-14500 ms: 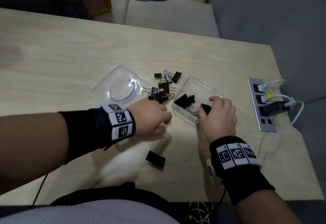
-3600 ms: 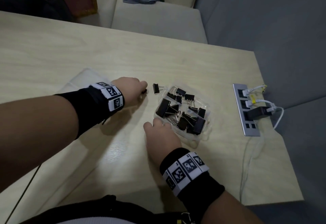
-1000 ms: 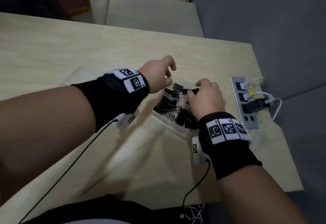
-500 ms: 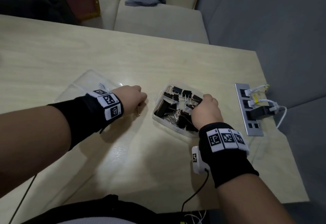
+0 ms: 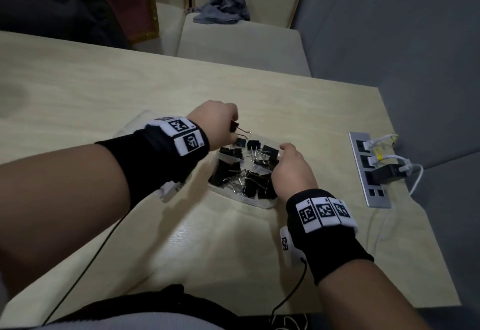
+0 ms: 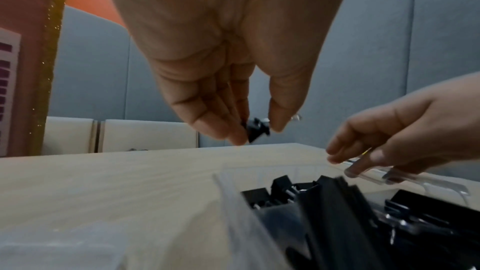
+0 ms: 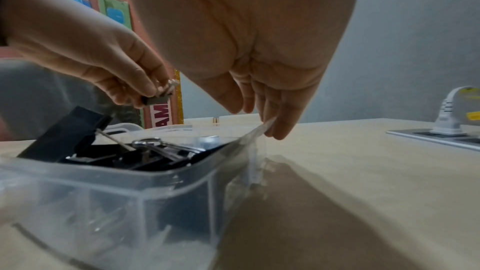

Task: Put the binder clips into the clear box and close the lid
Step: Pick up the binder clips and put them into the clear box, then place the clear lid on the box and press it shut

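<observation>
Left grip (image 5: 217, 123) had risen off the table (image 5: 104, 90) — narrow, pinching one binder clip (image 5: 234, 125); clear box (image 5: 241, 198) lay just below, rightward.

The head view looks forward and down from above the pale wooden bench (image 5: 130, 90), covering both forearms, the clear plastic box (image 5: 244, 198) and the grey power strip (image 5: 376, 198). The left wrist view sits low and very near under the left grip (image 6: 228, 48), facing over the box toward the right grip (image 6: 405, 130). The right wrist view sits low beside the box wall, facing past the left grip. All three views share the box and its black binder clips (image 5: 226, 171).
</observation>
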A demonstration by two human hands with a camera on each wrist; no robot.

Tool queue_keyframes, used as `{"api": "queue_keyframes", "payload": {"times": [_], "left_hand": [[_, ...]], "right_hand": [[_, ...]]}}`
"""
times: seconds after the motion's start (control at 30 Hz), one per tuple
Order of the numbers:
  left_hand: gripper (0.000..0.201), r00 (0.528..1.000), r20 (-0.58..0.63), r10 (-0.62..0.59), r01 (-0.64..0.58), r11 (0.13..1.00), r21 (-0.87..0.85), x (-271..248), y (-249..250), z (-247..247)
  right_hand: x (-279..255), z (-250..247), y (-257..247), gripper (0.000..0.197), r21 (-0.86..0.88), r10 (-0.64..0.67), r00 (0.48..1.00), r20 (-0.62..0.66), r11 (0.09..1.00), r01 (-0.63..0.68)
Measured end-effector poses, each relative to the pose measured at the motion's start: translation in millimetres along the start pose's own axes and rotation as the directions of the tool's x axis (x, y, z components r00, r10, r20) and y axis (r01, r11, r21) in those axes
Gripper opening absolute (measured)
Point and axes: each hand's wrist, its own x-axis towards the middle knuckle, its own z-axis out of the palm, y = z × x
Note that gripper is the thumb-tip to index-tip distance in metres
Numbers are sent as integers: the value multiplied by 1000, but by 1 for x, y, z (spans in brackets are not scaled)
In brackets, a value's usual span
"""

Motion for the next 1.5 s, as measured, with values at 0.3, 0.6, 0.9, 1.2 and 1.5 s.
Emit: {"api": "queue_keyframes", "payload": {"times": [0.3, 0.6, 0.9, 1.2, 1.5], "left_hand": [[55, 959, -5, -285, 283, 950, 135, -28, -71, -1], [135, 835, 216, -506, 400, 828, 392, -63, -116, 24], [86, 901, 187, -392, 335, 901, 274, -71, -103, 20], [94, 914, 167, -370, 295, 888, 352, -78, -98, 36], [31, 964, -108, -242, 258, 952, 164, -61, -83, -12]], "right_hand": [[-14, 10, -7, 44, 10, -105, 994, 3, 994, 105], [-11, 19, -14, 46, -37, -64, 998, 15, 997, 64], [-13, 17, -12, 45, -61, -90, 995, 31, 994, 92], [-15, 16, -10, 41, -51, -100, 995, 22, 994, 101], [-10, 5, 8, 36, 120, -75, 996, -56, 990, 81]]}}
